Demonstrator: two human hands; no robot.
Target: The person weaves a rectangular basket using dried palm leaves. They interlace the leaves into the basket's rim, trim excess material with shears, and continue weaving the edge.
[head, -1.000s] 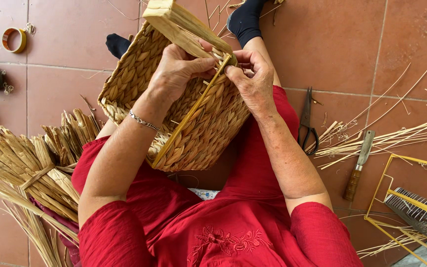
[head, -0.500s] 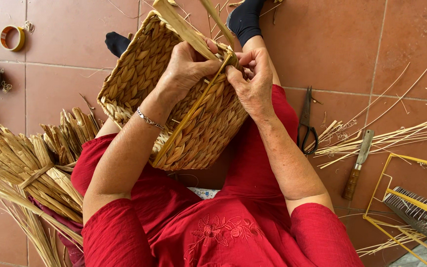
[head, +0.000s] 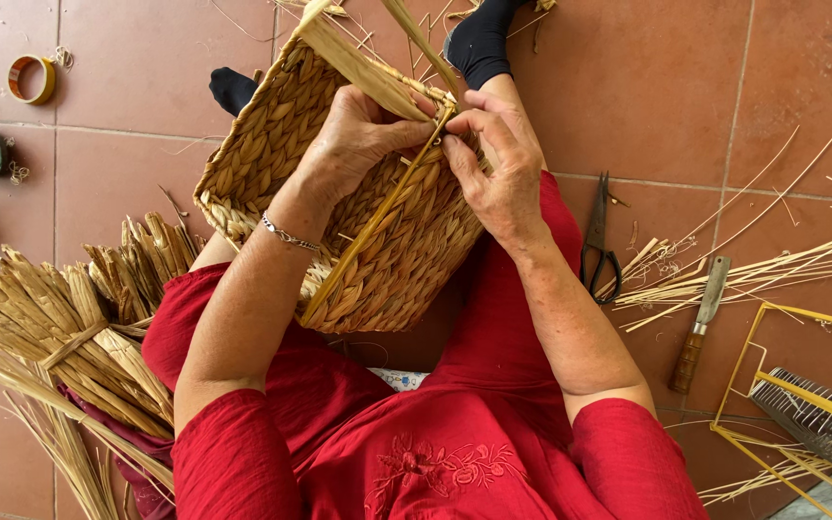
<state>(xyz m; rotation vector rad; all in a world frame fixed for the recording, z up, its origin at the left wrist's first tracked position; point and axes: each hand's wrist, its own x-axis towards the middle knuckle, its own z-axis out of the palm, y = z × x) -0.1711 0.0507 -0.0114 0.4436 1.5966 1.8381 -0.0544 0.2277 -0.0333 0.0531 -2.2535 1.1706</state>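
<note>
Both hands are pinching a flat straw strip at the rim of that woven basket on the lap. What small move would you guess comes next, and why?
Probably a short pull to draw the strip snug against the rim. The left hand and right hand meet at the top edge of the basket, fingertips pinching where the strip bends around the yellow frame rod. The strip's free end sticks up loose, so the wrap looks unfinished.

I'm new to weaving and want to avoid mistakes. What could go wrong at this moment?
1. The flat dried strand pinched between left hand and right hand at the rim of the woven straw basket might crack or slip loose.
2. The basket rests tilted on the lap, so it may shift.
3. Black-handled scissors and a wooden-handled knife lie on the tiles close by the right leg; a careless reach could cut.
</note>
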